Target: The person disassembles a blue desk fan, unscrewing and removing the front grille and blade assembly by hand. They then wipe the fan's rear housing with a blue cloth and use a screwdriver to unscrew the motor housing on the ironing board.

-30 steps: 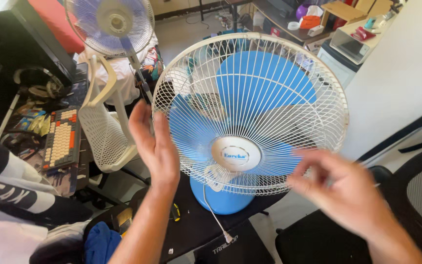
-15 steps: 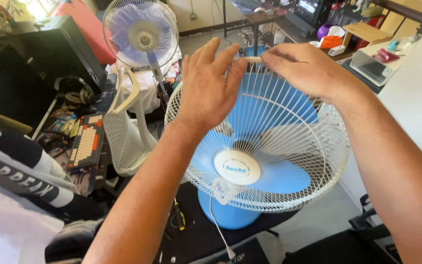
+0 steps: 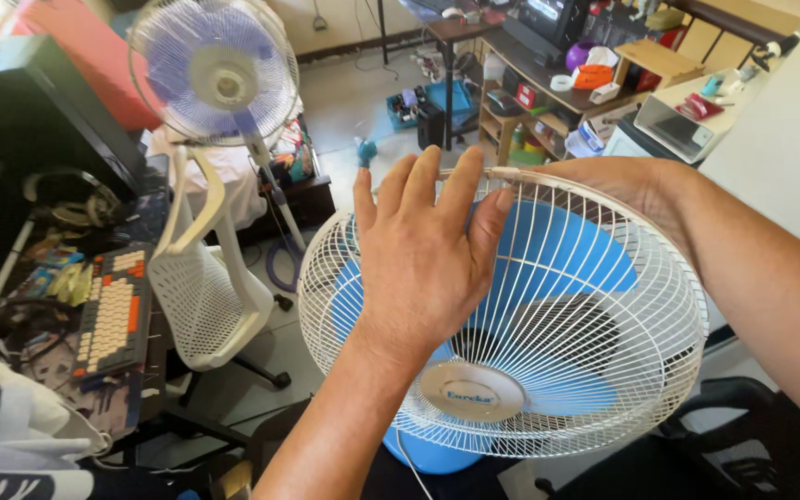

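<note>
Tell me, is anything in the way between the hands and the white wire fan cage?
Nothing visible. The left hand lies flat on the round white wire fan cage, and the right hand touches its top rim. The blue fan blades sit behind the wires.

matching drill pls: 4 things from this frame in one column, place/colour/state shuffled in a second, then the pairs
Column 1
1. left hand
2. right hand
3. fan blades
4. keyboard

Column 2
A. blue, behind the white wire guard
B. on the dark desk at far left, with orange and cream keys
C. flat on the front of the guard, fingers spread upward
D. at the guard's top rim, on the far side, fingers mostly hidden

Pairs: 1-C, 2-D, 3-A, 4-B
</note>
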`<action>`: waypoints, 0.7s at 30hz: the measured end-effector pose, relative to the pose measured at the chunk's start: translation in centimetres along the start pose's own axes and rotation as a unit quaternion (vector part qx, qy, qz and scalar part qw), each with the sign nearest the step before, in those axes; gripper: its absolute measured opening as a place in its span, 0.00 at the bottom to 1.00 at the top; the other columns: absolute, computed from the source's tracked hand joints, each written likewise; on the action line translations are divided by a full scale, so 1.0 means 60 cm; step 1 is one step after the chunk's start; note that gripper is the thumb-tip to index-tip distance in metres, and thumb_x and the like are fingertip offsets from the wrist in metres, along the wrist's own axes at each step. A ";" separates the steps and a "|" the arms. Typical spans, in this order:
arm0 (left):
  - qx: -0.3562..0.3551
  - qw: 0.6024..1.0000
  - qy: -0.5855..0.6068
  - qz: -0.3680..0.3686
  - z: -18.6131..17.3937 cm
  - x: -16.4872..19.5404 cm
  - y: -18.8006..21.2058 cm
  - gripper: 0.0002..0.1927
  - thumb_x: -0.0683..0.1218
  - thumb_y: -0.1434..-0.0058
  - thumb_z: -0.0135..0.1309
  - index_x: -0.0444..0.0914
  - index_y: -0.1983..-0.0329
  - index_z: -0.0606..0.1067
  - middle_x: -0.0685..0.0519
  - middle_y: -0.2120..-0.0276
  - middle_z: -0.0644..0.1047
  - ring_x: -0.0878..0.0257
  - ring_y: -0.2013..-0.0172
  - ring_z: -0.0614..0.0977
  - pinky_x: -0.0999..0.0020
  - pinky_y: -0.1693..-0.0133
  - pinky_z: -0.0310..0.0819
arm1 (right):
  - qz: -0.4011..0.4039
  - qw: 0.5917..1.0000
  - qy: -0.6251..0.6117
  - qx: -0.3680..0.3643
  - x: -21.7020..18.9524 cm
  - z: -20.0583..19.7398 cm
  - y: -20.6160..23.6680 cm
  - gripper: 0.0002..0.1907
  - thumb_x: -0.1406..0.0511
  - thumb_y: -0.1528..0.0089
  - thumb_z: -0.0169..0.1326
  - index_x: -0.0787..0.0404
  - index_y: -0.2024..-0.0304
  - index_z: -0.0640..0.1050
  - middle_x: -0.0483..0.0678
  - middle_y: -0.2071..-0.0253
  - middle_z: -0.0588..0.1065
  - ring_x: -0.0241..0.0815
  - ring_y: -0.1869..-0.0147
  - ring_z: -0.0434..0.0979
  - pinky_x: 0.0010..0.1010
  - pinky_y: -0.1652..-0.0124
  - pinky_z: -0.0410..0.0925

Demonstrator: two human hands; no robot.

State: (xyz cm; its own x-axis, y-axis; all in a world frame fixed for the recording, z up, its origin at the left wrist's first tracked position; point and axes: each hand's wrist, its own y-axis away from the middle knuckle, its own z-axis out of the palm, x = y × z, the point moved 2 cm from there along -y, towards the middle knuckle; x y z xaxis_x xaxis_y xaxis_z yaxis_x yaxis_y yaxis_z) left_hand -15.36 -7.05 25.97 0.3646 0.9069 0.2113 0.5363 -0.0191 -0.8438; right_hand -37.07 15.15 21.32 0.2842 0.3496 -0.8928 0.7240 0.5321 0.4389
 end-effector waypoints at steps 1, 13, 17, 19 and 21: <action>0.002 1.000 -0.006 0.001 0.003 0.001 0.001 0.24 0.58 0.24 0.54 0.40 0.33 0.77 0.37 0.38 0.78 0.40 0.35 0.77 0.28 0.31 0.60 | 0.008 1.000 -0.006 0.003 0.008 -0.011 -0.004 0.19 0.56 0.29 0.53 0.62 0.45 0.83 0.45 0.55 0.83 0.34 0.55 0.81 0.33 0.55 0.73; -0.026 0.997 -0.041 -0.067 -0.005 0.043 0.023 0.37 0.70 0.25 0.46 0.45 0.24 0.73 0.28 0.25 0.65 0.29 0.22 0.61 0.21 0.25 0.44 | 0.000 0.998 -0.022 -0.053 0.046 0.021 -0.088 0.20 0.55 0.30 0.53 0.62 0.45 0.83 0.45 0.55 0.83 0.34 0.54 0.81 0.32 0.55 0.74; -0.052 0.992 -0.069 -0.094 0.007 0.092 0.044 0.43 0.75 0.30 0.45 0.46 0.21 0.70 0.27 0.21 0.59 0.27 0.18 0.54 0.18 0.25 0.38 | -0.016 0.996 -0.028 -0.083 0.049 0.046 -0.113 0.21 0.55 0.30 0.53 0.62 0.44 0.82 0.45 0.54 0.83 0.34 0.54 0.81 0.32 0.54 0.74; -0.055 0.987 -0.079 -0.131 0.021 0.117 0.056 0.46 0.76 0.31 0.47 0.44 0.19 0.68 0.25 0.20 0.55 0.25 0.18 0.51 0.17 0.26 0.36 | -0.022 0.995 -0.031 -0.096 0.050 0.049 -0.121 0.21 0.55 0.30 0.53 0.61 0.44 0.82 0.45 0.54 0.83 0.34 0.54 0.81 0.32 0.54 0.74; -0.056 0.981 -0.082 -0.166 0.027 0.144 0.079 0.51 0.77 0.34 0.48 0.42 0.18 0.63 0.20 0.21 0.49 0.20 0.19 0.47 0.16 0.27 0.34 | -0.028 0.993 -0.035 -0.108 0.063 0.058 -0.125 0.21 0.54 0.30 0.53 0.61 0.44 0.82 0.45 0.54 0.83 0.34 0.53 0.81 0.32 0.54 0.74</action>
State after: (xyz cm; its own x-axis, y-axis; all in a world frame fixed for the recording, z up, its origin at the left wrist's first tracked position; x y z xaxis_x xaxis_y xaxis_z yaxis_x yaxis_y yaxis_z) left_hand -10.90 1.37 23.00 0.0336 0.9259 0.3764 0.6882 0.2516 -0.6805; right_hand -39.21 9.78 14.29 0.2954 0.2649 -0.9179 0.5904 0.7047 0.3934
